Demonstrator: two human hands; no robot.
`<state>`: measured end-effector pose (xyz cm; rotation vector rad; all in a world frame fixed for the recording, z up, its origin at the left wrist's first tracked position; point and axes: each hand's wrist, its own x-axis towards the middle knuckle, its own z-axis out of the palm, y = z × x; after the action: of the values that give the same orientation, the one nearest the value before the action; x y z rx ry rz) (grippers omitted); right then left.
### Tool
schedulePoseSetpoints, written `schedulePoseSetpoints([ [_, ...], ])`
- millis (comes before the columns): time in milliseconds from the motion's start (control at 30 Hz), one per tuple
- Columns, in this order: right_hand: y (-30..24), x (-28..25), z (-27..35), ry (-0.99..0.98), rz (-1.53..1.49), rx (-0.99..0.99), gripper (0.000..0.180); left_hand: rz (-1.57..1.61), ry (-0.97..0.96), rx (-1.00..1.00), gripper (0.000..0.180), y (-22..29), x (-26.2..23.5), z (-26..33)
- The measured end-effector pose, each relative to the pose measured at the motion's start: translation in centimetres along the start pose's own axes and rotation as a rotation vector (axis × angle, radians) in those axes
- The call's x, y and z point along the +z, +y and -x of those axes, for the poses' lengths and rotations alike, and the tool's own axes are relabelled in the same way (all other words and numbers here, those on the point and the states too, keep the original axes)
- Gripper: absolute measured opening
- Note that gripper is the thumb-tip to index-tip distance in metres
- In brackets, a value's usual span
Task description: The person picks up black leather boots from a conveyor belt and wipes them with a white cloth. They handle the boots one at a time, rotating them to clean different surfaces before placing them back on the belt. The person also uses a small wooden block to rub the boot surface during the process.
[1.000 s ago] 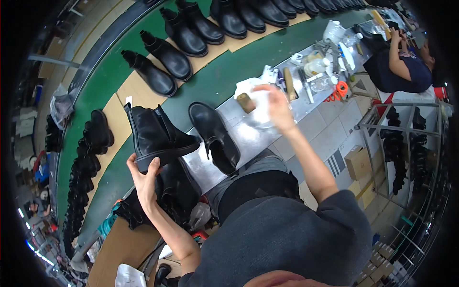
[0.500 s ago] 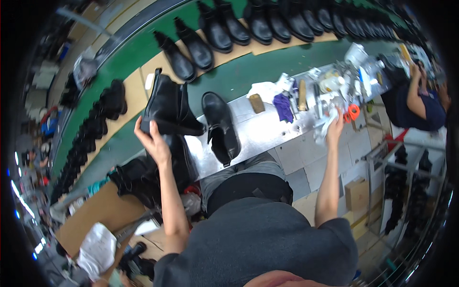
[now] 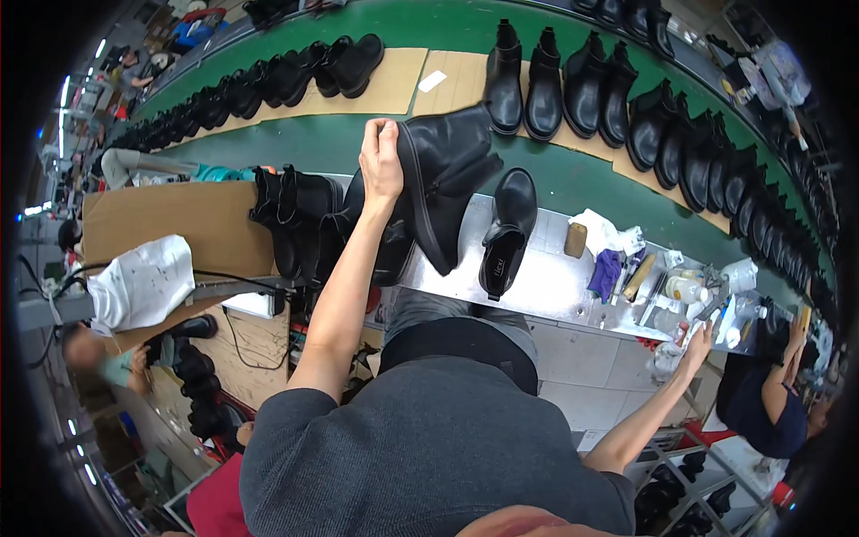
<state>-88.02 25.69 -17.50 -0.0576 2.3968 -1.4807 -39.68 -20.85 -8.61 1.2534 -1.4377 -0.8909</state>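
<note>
While left hand (image 3: 382, 161) grips a glossy black boot (image 3: 445, 183), right hand (image 3: 699, 343) reaches spread

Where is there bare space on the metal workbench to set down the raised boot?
Bare metal workbench lies right of the lying boot, before the brown block and purple cloth. Past those, bottles and tools crowd it. The left hand holds the raised boot.
</note>
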Motion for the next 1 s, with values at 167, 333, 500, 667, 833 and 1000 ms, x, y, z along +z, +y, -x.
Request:
schedulePoseSetpoints([
  [167, -17.4, 14.4, 14.8, -0.674, 0.016, -0.462, 0.062, 0.056, -0.208, -0.077, 0.031, -0.3, -1.7, 3.9],
  [333, -23.4, 28.7, 25.5, -1.351, 0.188, -0.68, 0.067, 0.073, -0.269, -0.126, 0.024, 1.5, -2.5, 6.8],
  [500, -25.7, 34.2, 28.0, -1.379, 0.394, -0.89, 0.066, 0.015, -0.259, -0.147, 0.022, 2.2, -3.6, 7.3],
  [667, -26.8, 35.8, 29.0, -1.355, 0.448, -0.882, 0.056, 0.033, -0.223, -0.128, 0.027, 0.6, -3.6, 7.6],
  [833, -28.3, 38.1, 27.7, -1.487, 0.587, -0.693, 0.039, 0.017, -0.247, -0.119, 0.029, 1.1, -3.7, 7.6],
  [1000, -28.7, 39.5, 26.0, -1.586, 0.591, -0.307, 0.022, -0.019, -0.285, -0.118, 0.029, 2.2, -3.7, 8.0],
])
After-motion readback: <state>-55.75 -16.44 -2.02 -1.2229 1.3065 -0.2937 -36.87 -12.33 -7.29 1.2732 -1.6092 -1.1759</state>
